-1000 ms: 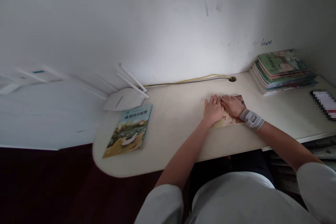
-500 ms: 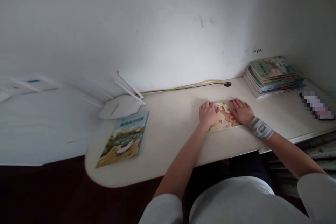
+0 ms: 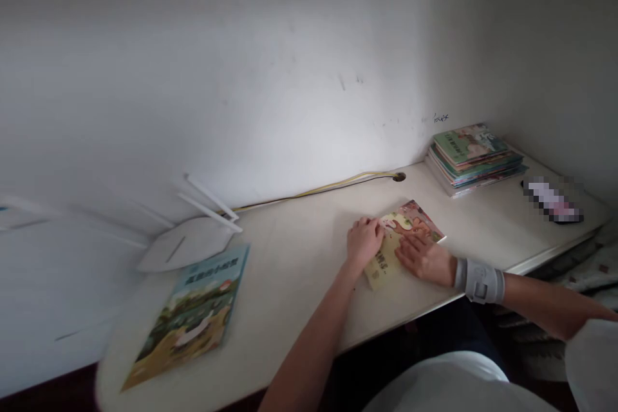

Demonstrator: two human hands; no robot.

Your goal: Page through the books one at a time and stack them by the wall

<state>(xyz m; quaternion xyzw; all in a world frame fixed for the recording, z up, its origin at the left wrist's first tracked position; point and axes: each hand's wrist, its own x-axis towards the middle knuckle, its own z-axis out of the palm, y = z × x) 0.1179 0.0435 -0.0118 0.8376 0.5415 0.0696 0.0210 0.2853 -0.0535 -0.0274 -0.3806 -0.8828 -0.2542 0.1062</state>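
A picture book (image 3: 412, 220) with a yellow cover and an orange-brown animal lies at a slant on the white desk. My left hand (image 3: 365, 241) is at its left edge, fingers curled and closed against it; the fingertips are partly hidden. Across the near right part of the cover rests my right hand (image 3: 427, 259), its fingers stretched out flat. That wrist wears a grey band (image 3: 479, 280). Farther left lies another book (image 3: 193, 318) with a blue, green and tan cover, apart from both hands.
A white router (image 3: 186, 244) with antennas stands behind the left book. Cables (image 3: 313, 192) run along the wall to a round hole (image 3: 399, 177) in the desk. At the back right are a stack of books (image 3: 476, 158) and a blurred-out phone-like object (image 3: 553, 201).
The book under my hands has turned, and lettering on its cover now shows. My right hand has shifted from its far right part to its near side. The camera view has also moved.
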